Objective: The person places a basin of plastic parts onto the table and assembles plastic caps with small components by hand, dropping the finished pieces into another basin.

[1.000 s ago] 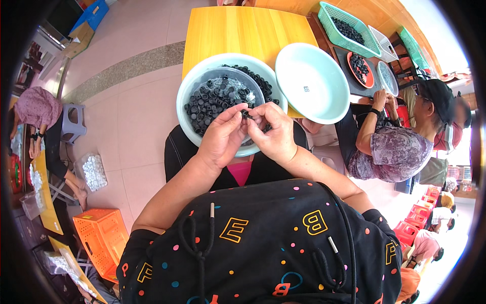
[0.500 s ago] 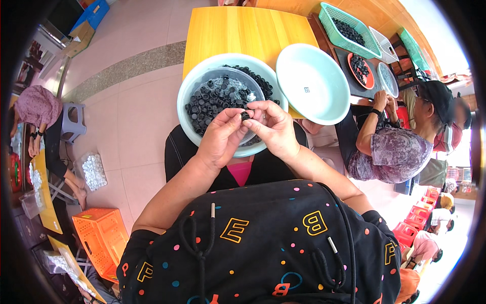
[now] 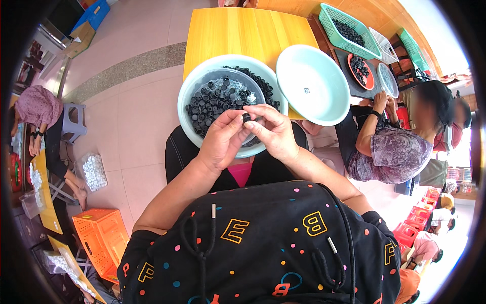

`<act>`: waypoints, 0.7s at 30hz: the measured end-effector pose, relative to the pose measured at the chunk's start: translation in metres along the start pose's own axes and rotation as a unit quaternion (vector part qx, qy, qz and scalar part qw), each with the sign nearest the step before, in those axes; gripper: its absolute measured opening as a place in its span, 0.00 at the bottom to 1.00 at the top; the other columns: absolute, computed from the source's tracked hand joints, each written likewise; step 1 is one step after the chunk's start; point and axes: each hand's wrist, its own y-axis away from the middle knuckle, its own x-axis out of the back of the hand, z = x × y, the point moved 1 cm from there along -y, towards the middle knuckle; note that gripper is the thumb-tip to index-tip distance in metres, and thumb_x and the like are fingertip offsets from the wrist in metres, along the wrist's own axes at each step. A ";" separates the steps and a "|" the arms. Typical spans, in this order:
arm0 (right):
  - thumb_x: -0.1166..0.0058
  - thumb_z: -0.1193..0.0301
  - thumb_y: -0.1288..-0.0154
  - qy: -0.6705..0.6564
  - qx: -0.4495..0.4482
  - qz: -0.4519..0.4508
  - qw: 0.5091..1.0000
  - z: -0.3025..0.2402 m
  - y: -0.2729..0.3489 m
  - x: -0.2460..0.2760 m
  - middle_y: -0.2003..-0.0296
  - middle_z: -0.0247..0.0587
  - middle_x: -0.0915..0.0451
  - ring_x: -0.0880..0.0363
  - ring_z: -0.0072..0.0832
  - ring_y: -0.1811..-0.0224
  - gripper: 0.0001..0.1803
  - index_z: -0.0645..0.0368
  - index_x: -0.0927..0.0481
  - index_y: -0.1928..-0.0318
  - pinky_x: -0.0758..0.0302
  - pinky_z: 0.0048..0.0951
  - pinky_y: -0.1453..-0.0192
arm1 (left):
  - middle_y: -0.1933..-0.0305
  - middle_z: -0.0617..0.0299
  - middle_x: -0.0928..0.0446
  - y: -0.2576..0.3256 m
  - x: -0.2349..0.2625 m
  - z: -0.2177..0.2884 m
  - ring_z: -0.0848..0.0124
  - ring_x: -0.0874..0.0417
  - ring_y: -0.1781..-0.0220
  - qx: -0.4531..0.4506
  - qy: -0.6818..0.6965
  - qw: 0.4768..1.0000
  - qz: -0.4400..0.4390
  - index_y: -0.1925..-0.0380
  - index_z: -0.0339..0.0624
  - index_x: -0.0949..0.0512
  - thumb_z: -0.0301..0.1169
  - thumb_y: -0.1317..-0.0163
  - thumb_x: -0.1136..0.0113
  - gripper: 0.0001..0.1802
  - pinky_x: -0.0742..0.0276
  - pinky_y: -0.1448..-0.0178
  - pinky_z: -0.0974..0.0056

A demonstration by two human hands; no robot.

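Between the fingertips of both hands is a small round black cap (image 3: 246, 117). My left hand (image 3: 221, 137) pinches it from the left, and my right hand (image 3: 274, 133) has thumb and forefinger on its other side. Both hands hover over the near rim of a pale green basin (image 3: 183, 117). Inside this basin sits a clear bowl (image 3: 223, 71) holding many black caps (image 3: 210, 104) and some shiny clear pieces. More black caps lie in the basin, to the right of the bowl. My fingers partly hide the held cap.
An upturned or shallow pale green basin (image 3: 324, 66) rests at the right edge of the yellow table (image 3: 243, 30). Beyond it are a green basket (image 3: 367, 50) and an orange plate (image 3: 350, 60) with black parts. A co-worker (image 3: 400, 147) sits at right; an orange crate (image 3: 106, 228) stands at left.
Both hands stay together on the cap, shifting very slightly. My right fingers have moved a little, and the cap's black face shows more between the fingertips.
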 end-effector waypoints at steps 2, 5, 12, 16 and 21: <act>0.39 0.80 0.41 0.040 0.082 0.032 0.995 0.003 -0.001 0.000 0.59 0.34 0.26 0.27 0.16 0.59 0.18 0.61 0.21 0.48 0.26 0.16 0.61 | 0.55 0.59 0.20 -0.001 0.002 -0.001 0.72 0.21 0.50 -0.005 0.001 1.000 0.003 0.57 0.41 0.22 0.27 0.31 0.48 0.07 0.25 0.42 0.66; 0.39 0.80 0.42 0.025 0.074 0.062 0.995 0.009 0.000 0.001 0.58 0.35 0.26 0.28 0.17 0.58 0.14 0.62 0.20 0.54 0.28 0.16 0.63 | 0.55 0.59 0.20 -0.002 0.000 -0.001 0.72 0.20 0.50 -0.012 0.003 1.000 0.003 0.57 0.41 0.22 0.27 0.31 0.48 0.07 0.25 0.42 0.66; 0.39 0.81 0.42 0.107 0.148 0.082 0.980 -0.002 0.002 0.000 0.63 0.36 0.23 0.26 0.16 0.69 0.08 0.62 0.22 0.62 0.29 0.17 0.68 | 0.52 0.58 0.21 -0.001 -0.011 0.000 0.71 0.22 0.48 -0.024 -0.006 1.000 -0.003 0.53 0.40 0.22 0.26 0.31 0.48 0.10 0.27 0.40 0.65; 0.39 0.81 0.42 0.149 0.136 0.098 0.975 -0.002 0.004 -0.002 0.66 0.37 0.20 0.24 0.15 0.71 0.09 0.63 0.22 0.61 0.27 0.18 0.68 | 0.50 0.57 0.22 -0.002 -0.008 -0.002 0.70 0.22 0.47 -0.031 -0.009 0.999 -0.002 0.53 0.40 0.22 0.26 0.31 0.48 0.10 0.28 0.39 0.65; 0.41 0.81 0.38 -0.022 0.028 0.109 0.993 -0.005 0.006 -0.007 0.64 0.35 0.18 0.22 0.15 0.67 0.07 0.63 0.22 0.60 0.24 0.17 0.64 | 0.51 0.59 0.21 -0.002 -0.005 -0.003 0.72 0.22 0.50 -0.036 -0.027 0.999 0.021 0.54 0.40 0.22 0.26 0.32 0.47 0.09 0.27 0.41 0.67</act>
